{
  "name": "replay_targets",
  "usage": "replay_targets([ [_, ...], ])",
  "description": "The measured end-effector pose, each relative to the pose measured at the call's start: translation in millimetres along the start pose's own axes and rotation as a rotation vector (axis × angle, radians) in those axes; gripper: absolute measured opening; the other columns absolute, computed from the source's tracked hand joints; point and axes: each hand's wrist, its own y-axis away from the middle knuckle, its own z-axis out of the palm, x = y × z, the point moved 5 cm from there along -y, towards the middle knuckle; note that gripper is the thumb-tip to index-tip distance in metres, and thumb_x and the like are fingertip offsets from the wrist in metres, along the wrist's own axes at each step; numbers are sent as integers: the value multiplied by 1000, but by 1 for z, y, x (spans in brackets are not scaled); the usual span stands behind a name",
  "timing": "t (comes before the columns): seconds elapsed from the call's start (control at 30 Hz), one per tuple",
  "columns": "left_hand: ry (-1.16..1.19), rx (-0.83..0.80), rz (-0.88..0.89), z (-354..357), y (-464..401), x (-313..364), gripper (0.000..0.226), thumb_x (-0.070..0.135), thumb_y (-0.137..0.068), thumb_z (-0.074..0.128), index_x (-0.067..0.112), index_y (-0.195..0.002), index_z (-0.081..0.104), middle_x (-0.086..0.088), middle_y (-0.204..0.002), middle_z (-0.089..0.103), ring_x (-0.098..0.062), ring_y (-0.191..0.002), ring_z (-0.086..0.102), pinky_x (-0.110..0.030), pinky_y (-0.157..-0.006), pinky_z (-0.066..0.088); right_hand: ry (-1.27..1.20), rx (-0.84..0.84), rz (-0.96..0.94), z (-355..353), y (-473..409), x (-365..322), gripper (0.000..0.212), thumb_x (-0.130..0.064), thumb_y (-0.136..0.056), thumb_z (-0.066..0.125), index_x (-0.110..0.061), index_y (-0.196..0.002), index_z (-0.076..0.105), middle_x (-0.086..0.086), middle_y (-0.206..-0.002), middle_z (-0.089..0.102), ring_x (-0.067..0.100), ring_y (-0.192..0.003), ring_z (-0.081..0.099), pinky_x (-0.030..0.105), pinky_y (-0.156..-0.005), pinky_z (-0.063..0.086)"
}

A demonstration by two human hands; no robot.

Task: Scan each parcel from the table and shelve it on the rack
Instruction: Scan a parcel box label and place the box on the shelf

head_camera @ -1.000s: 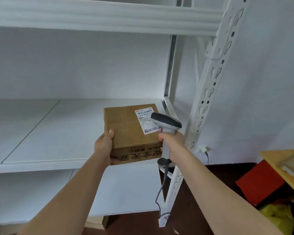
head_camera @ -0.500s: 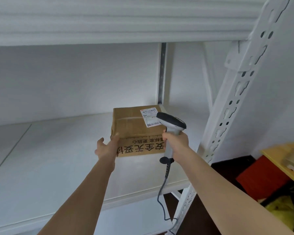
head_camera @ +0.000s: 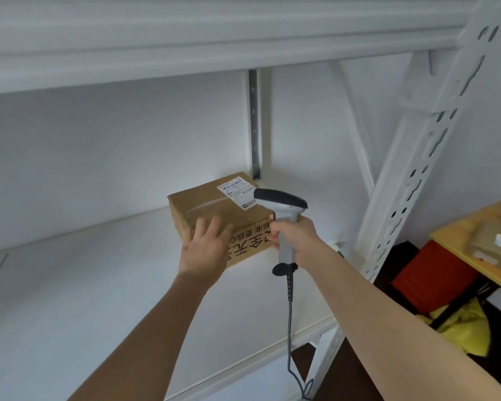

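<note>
Both forearms reach forward. The left hand (head_camera: 206, 250) lies with fingers extended, seemingly flat; the right hand (head_camera: 294, 237) has its grip curled tight, knuckles up.

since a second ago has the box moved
Yes. The box went from held in front of the shelf edge to resting deep on the shelf, near the rear post. The left hand presses its front.

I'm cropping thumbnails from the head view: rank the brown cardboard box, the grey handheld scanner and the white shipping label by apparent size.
1. Brown cardboard box
2. Grey handheld scanner, though it is nearer the camera
3. White shipping label
</note>
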Motion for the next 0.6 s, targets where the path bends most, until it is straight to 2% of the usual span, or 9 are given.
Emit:
replay_targets([
  [0.07,-17,-88,8,10,-4,-2,60,24,-89,65,28,-144,43,3,-133,50,-26,-122,41,-48,-111,31,35,0,-12,1,-4,-3,22,4,-74,64,-1,-96,66,19,-101,71,30,-97,71,43,-89,57],
  [0.13,-39,-161,-50,16,-14,-7,72,22,-91,58,33,-152,22,3,-148,34,-26,-135,28,-46,-117,20,35,-19,-24,2,-7,-7,19,2,-79,66,-3,-98,65,17,-100,72,25,-91,72,38,-84,56],
  [0.23,-147,-265,-142,16,-26,-11,83,21,-91,52,42,-152,0,-7,-155,5,-37,-141,9,-44,-112,27,5,-42,-26,6,-10,-10,14,-1,-85,67,-9,-95,62,6,-93,71,17,-81,70,31,-74,53],
  [0.27,-136,-272,-169,17,-28,-11,84,22,-91,52,42,-152,-1,-9,-153,4,-40,-141,8,-43,-109,31,7,-36,-27,6,-12,-11,14,-1,-85,67,-10,-95,62,5,-94,72,17,-82,70,30,-73,53],
  [0.37,-56,-286,-219,26,-29,-10,80,19,-89,54,33,-154,8,-11,-151,16,-44,-138,13,-46,-108,37,29,-5,-33,6,-17,-10,21,-2,-84,67,-6,-104,64,10,-103,73,20,-84,70,29,-67,52],
  [0.43,-31,-325,-245,34,-32,-12,80,16,-87,54,28,-154,11,-14,-152,17,-47,-138,13,-51,-113,32,41,-2,-25,6,-19,-10,24,-2,-83,67,-7,-106,63,9,-104,73,21,-91,71,29,-68,53],
  [0.5,74,-380,-289,36,-39,-19,84,14,-85,55,29,-155,10,-13,-157,10,-47,-143,3,-53,-117,24,48,6,-20,6,-19,-10,21,-2,-82,67,-9,-101,63,10,-105,72,25,-97,70,33,-75,55],
  [0.6,222,-481,-308,38,-52,-34,90,15,-81,57,33,-155,9,-5,-162,-1,-41,-146,-11,-54,-119,16,35,11,-15,7,-18,-11,17,-1,-82,67,-9,-97,63,12,-107,71,24,-91,68,33,-74,52],
])
